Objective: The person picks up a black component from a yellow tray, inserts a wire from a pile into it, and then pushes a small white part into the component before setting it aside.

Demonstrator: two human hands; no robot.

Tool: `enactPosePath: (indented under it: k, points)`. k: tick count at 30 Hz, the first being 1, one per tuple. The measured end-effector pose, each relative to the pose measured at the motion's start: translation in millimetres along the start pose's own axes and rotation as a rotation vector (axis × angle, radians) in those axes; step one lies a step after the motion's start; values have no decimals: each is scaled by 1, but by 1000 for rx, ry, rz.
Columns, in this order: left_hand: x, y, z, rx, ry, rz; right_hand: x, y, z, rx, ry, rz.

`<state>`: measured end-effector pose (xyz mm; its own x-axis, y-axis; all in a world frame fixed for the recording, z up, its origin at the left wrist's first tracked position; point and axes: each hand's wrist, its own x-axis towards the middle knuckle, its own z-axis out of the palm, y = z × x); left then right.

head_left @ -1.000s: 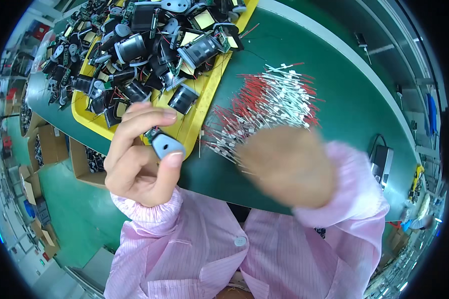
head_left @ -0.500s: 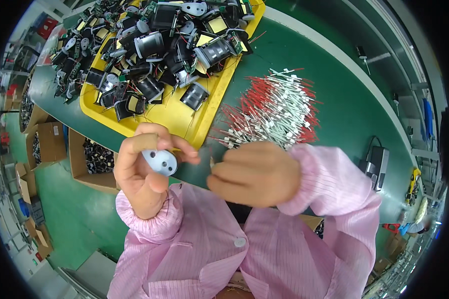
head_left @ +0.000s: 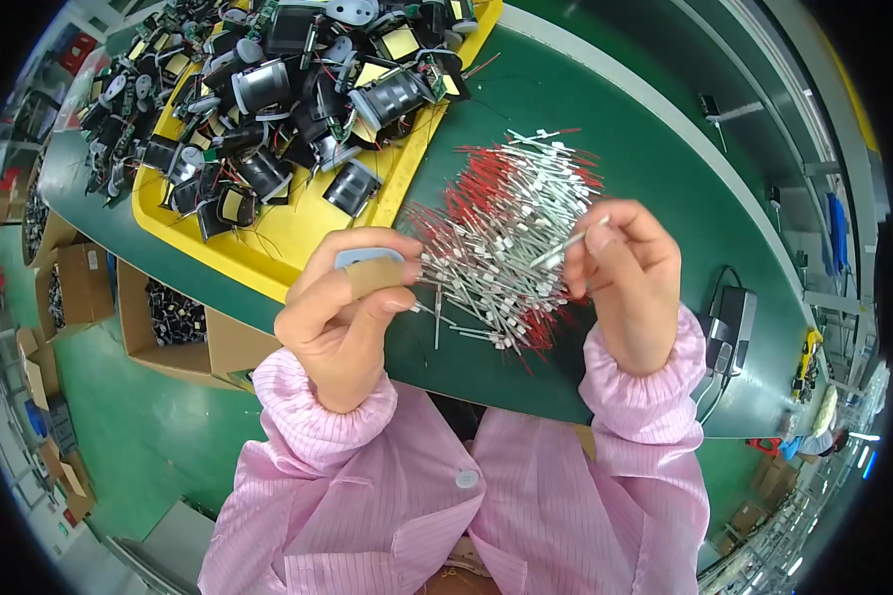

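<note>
Two bare hands are held above the near edge of the green desk (head_left: 526, 84). By the left hand (head_left: 342, 317), one grey part (head_left: 367, 257) is held within curled fingers, thumb and forefinger brought close together; whether anything thin is caught between their tips cannot be told. By the right hand (head_left: 630, 288), one white lead (head_left: 556, 251) is pinched between thumb and forefinger, over the right side of one pile of red and white leads (head_left: 511, 223), too many and too tangled to be counted. One yellow tray (head_left: 313, 223) is set toward the desk's far left corner, heaped with black units (head_left: 263, 89) that overlap too much for a count; more are strewn past its left edge. One black adaptor (head_left: 732, 322) is placed near the desk's right edge. Beyond the left edge, two open cardboard boxes (head_left: 233, 342) with dark pieces inside are seen lower down; on the farther one a single pale label (head_left: 91, 260) is borne, too small to be read.
</note>
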<state>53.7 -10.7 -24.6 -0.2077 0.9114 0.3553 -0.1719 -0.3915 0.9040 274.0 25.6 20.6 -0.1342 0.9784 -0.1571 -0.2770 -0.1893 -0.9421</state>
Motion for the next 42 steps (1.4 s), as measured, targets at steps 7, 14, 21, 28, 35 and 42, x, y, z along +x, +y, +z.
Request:
enactPosePath:
  k: [7,14,21,28,35,42]
  points:
    - [3,26,9,150,-349,-340,-26,-4,10,48,-131,102]
    - [0,31,16,198,-509,-197,-37,-11,12,-3,-117,-10]
    - [-1,44,18,104,-518,-207,-46,-7,21,-400,-338,-197]
    - [-5,44,18,200,-549,-118,-45,-7,21,-460,-349,-219]
    - [-13,33,20,269,-422,29,-48,-4,11,-45,-216,-19]
    - [-25,28,30,226,-313,146,-58,2,30,-73,-55,-286]
